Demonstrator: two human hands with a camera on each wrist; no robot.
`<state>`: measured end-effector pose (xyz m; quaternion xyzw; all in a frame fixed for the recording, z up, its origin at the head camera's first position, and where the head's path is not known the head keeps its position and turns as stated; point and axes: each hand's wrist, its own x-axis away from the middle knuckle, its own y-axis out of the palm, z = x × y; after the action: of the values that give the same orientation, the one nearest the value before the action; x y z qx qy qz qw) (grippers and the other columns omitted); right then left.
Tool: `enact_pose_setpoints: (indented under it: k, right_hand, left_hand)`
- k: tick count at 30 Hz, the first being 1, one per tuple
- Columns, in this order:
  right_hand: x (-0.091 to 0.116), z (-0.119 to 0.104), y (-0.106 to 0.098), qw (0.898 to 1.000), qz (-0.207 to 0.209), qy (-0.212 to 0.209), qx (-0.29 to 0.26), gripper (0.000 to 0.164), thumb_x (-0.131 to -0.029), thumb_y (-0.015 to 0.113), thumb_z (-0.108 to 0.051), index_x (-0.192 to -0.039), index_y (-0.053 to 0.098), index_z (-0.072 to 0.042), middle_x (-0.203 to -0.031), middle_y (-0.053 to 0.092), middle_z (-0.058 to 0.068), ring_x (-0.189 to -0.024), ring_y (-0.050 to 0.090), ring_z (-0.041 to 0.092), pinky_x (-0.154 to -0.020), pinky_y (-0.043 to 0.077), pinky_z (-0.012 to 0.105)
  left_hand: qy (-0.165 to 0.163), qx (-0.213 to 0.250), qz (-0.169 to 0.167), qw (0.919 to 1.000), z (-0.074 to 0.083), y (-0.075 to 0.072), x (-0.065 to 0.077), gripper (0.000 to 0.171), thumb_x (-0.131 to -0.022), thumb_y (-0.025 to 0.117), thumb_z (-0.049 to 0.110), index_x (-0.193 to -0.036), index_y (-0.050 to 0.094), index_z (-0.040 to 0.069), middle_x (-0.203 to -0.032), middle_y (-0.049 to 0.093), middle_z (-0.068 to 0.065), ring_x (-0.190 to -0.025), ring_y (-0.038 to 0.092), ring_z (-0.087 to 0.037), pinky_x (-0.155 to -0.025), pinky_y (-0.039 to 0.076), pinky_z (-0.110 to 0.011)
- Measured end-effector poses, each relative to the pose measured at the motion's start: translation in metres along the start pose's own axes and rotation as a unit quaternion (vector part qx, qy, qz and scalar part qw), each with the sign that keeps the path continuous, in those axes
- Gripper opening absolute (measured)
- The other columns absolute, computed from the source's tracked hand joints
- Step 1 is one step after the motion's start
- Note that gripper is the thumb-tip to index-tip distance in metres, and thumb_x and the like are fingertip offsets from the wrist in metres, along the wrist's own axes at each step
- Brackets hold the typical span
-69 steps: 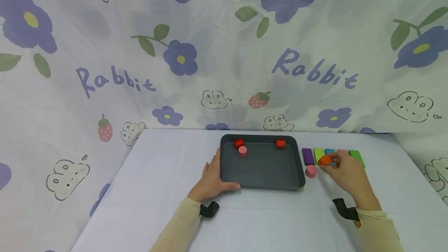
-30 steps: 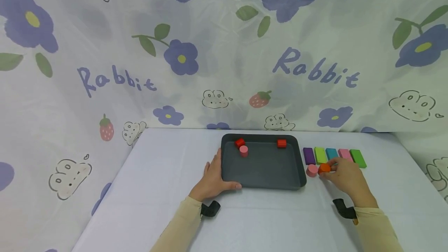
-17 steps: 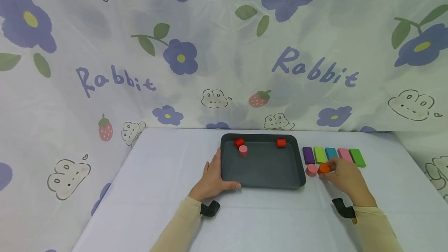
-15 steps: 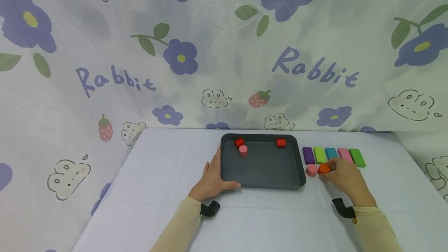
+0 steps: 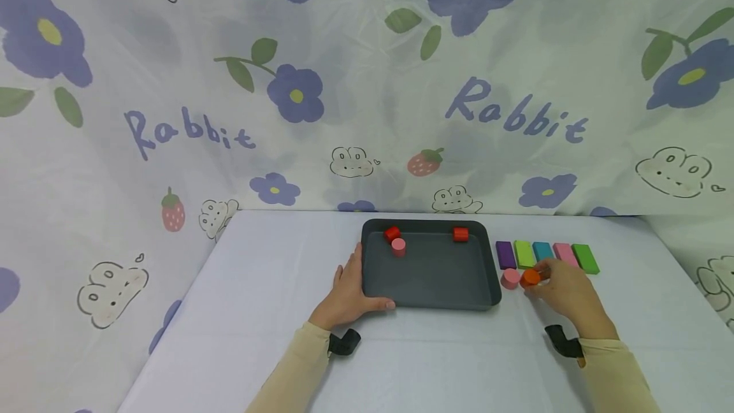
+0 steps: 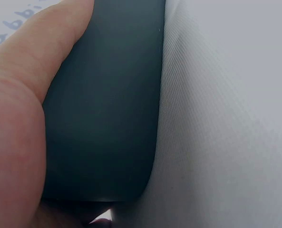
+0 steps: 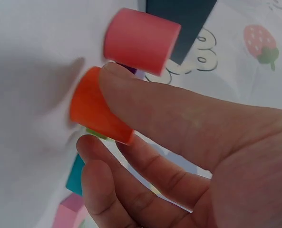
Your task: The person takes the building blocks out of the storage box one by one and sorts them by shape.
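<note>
My right hand [image 5: 568, 292] pinches an orange cylinder block [image 5: 530, 278] between thumb and fingers. In the right wrist view the thumb [image 7: 155, 111] lies across the orange block, whose base is at the white tabletop. Close to its left stands a pink cylinder block [image 5: 510, 279]. My left hand [image 5: 344, 298] rests at the near left corner of a dark grey tray [image 5: 430, 301], fingers straight along its left side and thumb along its front edge. Inside the tray are a red cylinder [image 5: 392, 234], a second red cylinder [image 5: 460, 234] and a pink cylinder [image 5: 398, 247].
Right of the tray is a row of flat rectangular blocks: purple [image 5: 506, 255], lime [image 5: 524, 254], blue [image 5: 542, 251], pink [image 5: 565, 253] and green [image 5: 585, 259]. The cloth-covered table [image 5: 447, 362] meets a patterned curtain [image 5: 367, 81] at the back.
Since the oldest frame, my right hand has lowered the orange cylinder from over the lime and blue blocks to beside the pink cylinder. During the last second both hands stay put.
</note>
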<state>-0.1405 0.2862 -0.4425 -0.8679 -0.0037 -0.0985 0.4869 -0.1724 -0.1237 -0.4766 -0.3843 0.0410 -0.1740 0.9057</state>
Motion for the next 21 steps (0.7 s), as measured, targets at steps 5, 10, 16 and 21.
enact_pose_setpoints:
  k: [5,10,16,21]
  right_hand:
    - [0.003,-0.005,-0.006,1.000,0.004,0.003,0.008,0.054,-0.084,0.080,-0.017,-0.121,0.056,0.014,-0.111,0.063,0.034,-0.091,0.062,0.042,-0.072,0.057,0.051]
    - [0.006,-0.011,-0.012,1.000,0.010,-0.002,0.010,0.056,-0.085,0.080,-0.019,-0.122,0.055,0.014,-0.114,0.063,0.034,-0.093,0.061,0.043,-0.073,0.058,0.052]
    - [0.010,-0.014,-0.012,0.999,0.029,-0.010,0.009,0.052,-0.085,0.078,-0.016,-0.122,0.057,0.013,-0.118,0.062,0.034,-0.094,0.062,0.043,-0.072,0.058,0.050]
    - [0.013,-0.019,-0.015,0.999,0.039,-0.014,0.001,0.049,-0.088,0.076,-0.016,-0.123,0.057,0.012,-0.118,0.062,0.033,-0.095,0.060,0.042,-0.073,0.058,0.051]
  left_hand:
    - [-0.001,0.005,0.001,1.0000,0.000,0.000,0.000,0.135,-0.072,0.087,0.054,-0.161,-0.002,0.003,-0.168,0.011,-0.014,-0.153,0.013,-0.032,-0.121,-0.002,-0.059]
    - [-0.001,0.005,0.002,1.0000,0.000,0.000,0.000,0.136,-0.072,0.087,0.054,-0.161,-0.003,0.004,-0.168,0.011,-0.014,-0.153,0.013,-0.032,-0.121,-0.002,-0.059]
    - [0.002,0.003,0.003,1.0000,0.000,0.000,-0.001,0.135,-0.072,0.087,0.053,-0.161,-0.003,0.003,-0.168,0.011,-0.014,-0.153,0.013,-0.032,-0.120,-0.002,-0.060]
    - [0.000,0.000,0.003,1.0000,0.000,0.000,-0.001,0.135,-0.072,0.087,0.053,-0.161,-0.002,0.003,-0.168,0.012,-0.014,-0.153,0.013,-0.032,-0.121,-0.002,-0.059]
